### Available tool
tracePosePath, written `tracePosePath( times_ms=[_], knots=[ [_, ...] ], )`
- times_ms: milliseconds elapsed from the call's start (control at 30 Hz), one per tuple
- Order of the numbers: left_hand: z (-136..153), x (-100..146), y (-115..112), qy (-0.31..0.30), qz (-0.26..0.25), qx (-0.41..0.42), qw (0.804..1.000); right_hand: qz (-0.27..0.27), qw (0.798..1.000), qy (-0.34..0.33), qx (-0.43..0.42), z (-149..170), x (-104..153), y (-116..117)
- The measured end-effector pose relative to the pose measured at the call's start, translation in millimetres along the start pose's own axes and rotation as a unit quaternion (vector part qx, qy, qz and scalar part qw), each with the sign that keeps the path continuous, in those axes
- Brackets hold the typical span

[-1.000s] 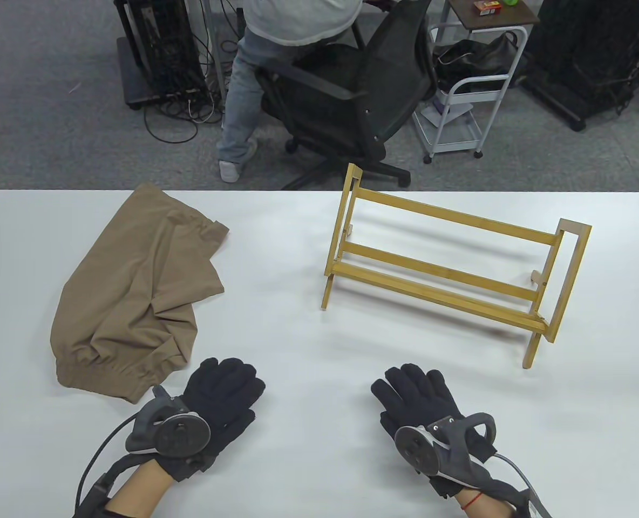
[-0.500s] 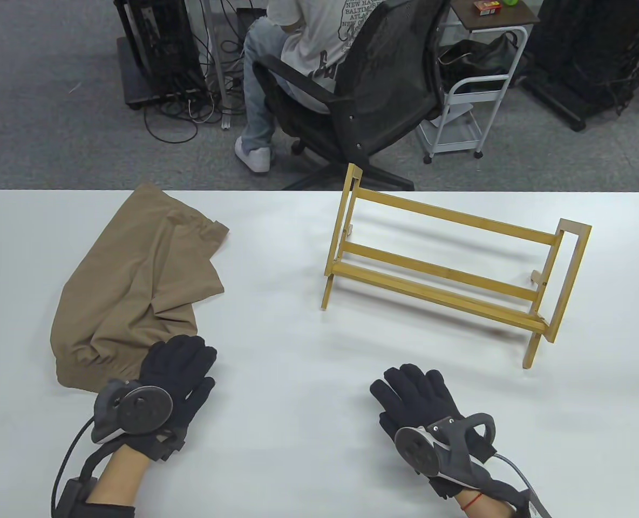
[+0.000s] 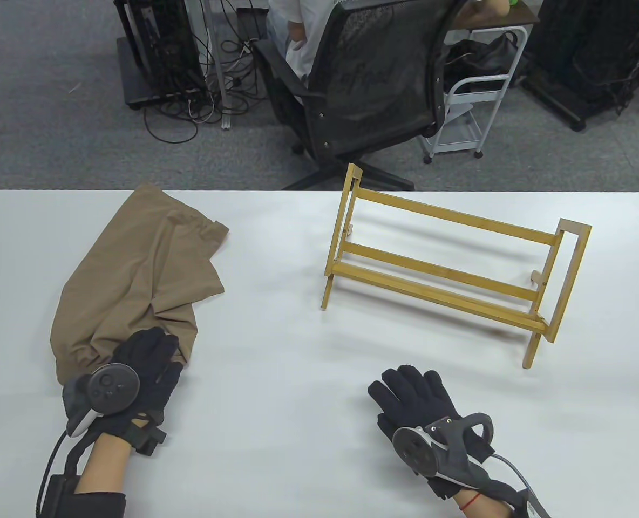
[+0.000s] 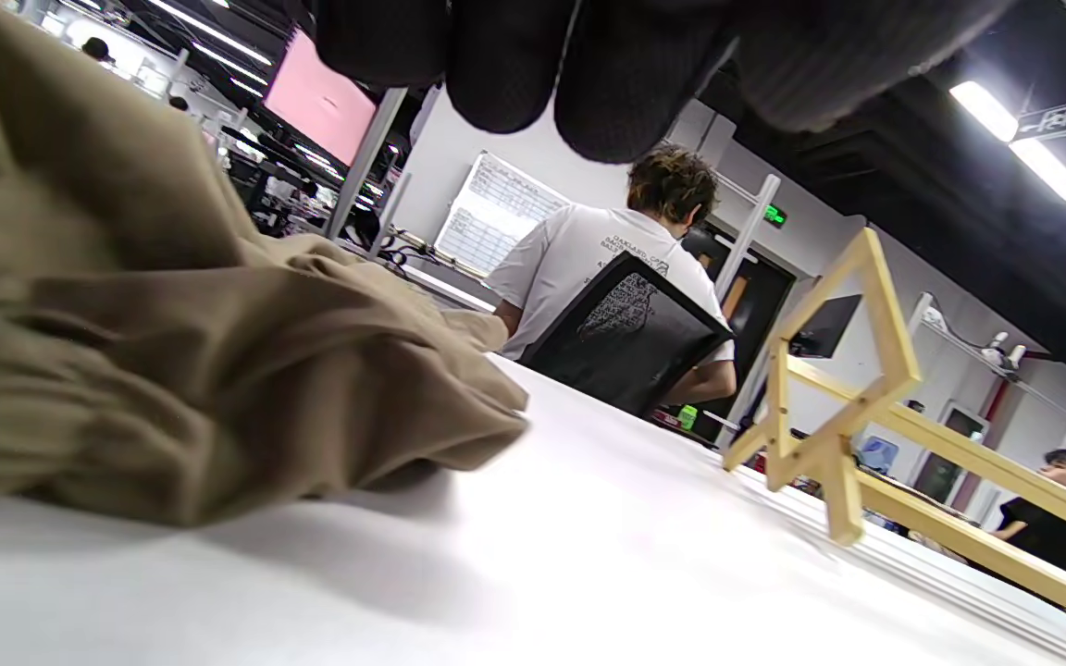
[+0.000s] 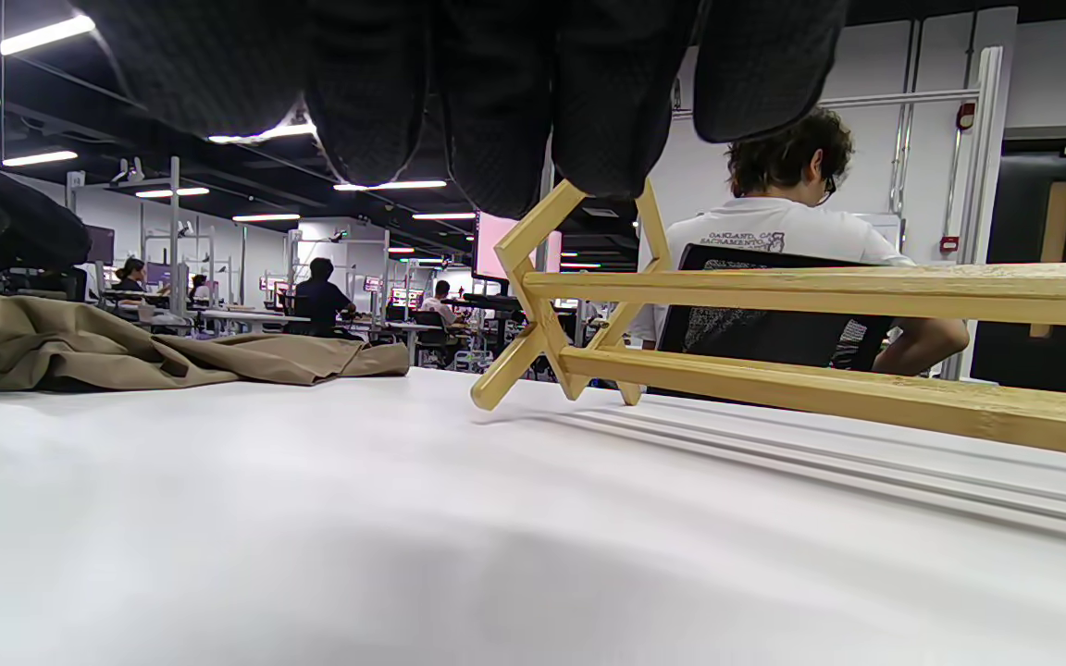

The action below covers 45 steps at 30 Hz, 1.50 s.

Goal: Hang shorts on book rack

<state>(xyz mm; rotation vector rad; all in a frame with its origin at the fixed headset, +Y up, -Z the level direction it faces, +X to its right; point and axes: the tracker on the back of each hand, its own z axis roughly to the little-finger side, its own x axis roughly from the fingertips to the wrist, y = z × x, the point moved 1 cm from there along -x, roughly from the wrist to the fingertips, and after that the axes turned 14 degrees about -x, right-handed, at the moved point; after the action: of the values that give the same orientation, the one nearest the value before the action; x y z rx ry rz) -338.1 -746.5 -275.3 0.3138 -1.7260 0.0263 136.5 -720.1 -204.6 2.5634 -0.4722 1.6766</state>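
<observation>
A: Any legible text this frame?

B: Little. Right wrist view: seated man's white T-shirt (image 5: 774,236), back print. First line looks like "OAKLAND, CA"; the line beneath cannot be made out.

A: Left wrist view?

B: Same T-shirt (image 4: 588,268). Print starts "OAKLAND", rest too small. A green lit sign (image 4: 775,215) over the door, characters unreadable. A white chart (image 4: 494,215) on the wall, a grid of rows, illegible. A hanging ceiling sign (image 4: 1059,118), marks not readable.

A: Table view?

B: Nothing readable.
</observation>
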Motion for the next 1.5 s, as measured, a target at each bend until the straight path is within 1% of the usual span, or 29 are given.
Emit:
tracePosePath(
  times_ms=[133,233,333,500,667,767,800,900,1033,1100,1133,1233,1333,1500],
  knots=[
    [17,-4,1,0.03,-0.005,-0.027,0.999,-0.003,1.0,0.001,-0.001,0,0,0],
    [35,-7,2,0.062,0.012,-0.04,0.997,-0.003,1.0,0.001,0.001,0,0,0],
    [50,-8,3,0.086,0.017,-0.051,0.995,0.002,1.0,0.001,0.0,0,0,-2],
    [68,-13,3,0.125,0.03,-0.046,0.991,0.001,1.0,0.005,0.0,1,0,-2],
    [84,-17,-4,0.167,0.079,-0.024,0.982,-0.002,1.0,0.008,0.002,2,0,-2],
    [91,-18,-13,0.198,0.13,-0.028,0.971,-0.006,1.0,0.01,0.002,3,-1,-1],
    [92,-19,-14,0.203,0.139,-0.034,0.969,-0.007,1.0,0.01,0.002,3,-1,-1],
    [93,-21,-19,0.212,0.174,-0.078,0.958,-0.011,1.0,0.012,0.001,3,-1,0],
    [93,-25,-26,0.224,0.24,-0.144,0.934,-0.016,1.0,0.015,0.002,3,-2,0],
    [93,-27,-27,0.224,0.255,-0.178,0.924,-0.018,1.0,0.016,0.002,3,-3,0],
    [93,-29,-26,0.216,0.25,-0.186,0.925,-0.02,1.0,0.017,0.002,4,-3,1],
    [93,-33,-28,0.222,0.25,-0.191,0.923,-0.024,1.0,0.019,0.002,4,-3,1],
    [93,-35,-28,0.218,0.226,-0.202,0.927,-0.028,0.999,0.022,0.001,5,-4,2],
    [91,-37,-28,0.203,0.208,-0.238,0.927,-0.036,0.999,0.024,-0.001,5,-5,3]
  ],
)
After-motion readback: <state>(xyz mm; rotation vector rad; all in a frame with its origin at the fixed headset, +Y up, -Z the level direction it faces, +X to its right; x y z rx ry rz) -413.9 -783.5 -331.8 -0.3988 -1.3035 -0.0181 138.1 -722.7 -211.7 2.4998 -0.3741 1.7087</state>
